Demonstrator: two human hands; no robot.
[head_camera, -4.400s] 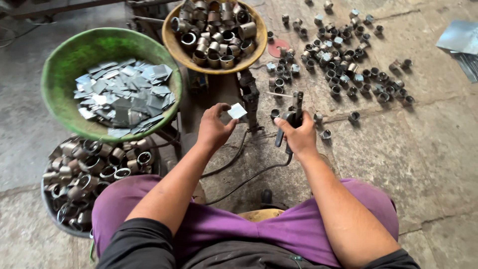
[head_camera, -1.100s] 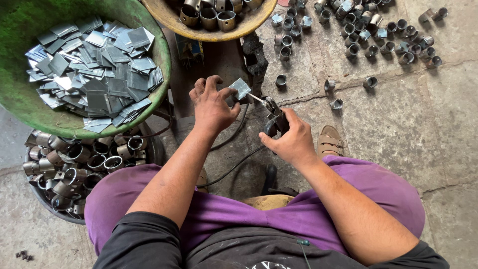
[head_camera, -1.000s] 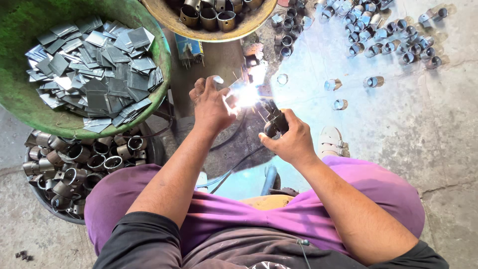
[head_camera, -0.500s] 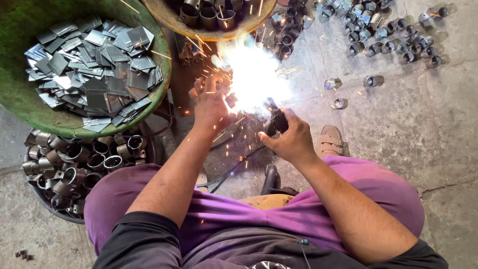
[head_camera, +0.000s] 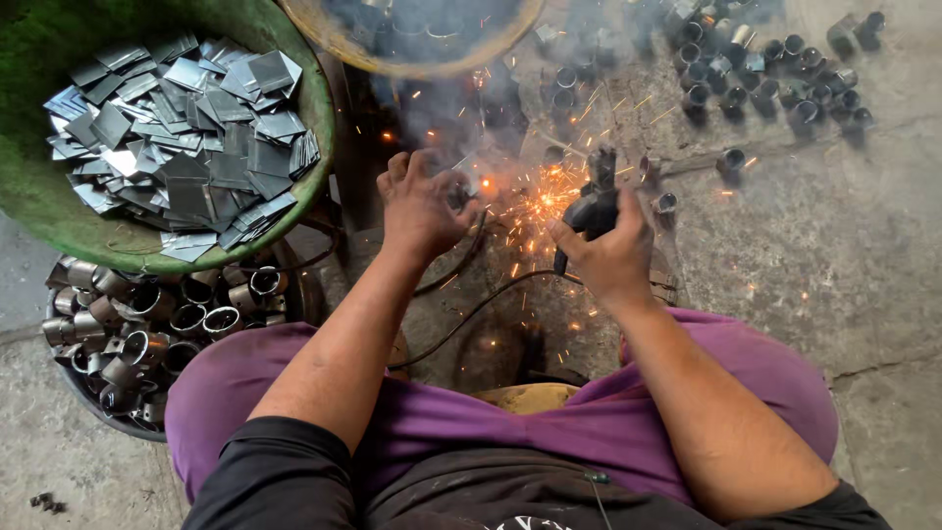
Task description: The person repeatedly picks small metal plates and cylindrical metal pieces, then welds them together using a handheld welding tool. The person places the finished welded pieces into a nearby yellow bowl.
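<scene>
Smoke veils the workpiece (head_camera: 459, 186) – left hand (head_camera: 424, 208) pinches it, right hand (head_camera: 610, 253) grips torch (head_camera: 591, 208)

no packages, labels, signs or screens anywhere in view

Rough grey concrete floor (head_camera: 844, 294), cracked, smoke-hazed and spark-strewn.

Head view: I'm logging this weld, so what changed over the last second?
The bright flash has died to orange sparks and smoke. The left hand still pinches the small piece, the right hand still grips the black torch. Green basin unmoved.
</scene>
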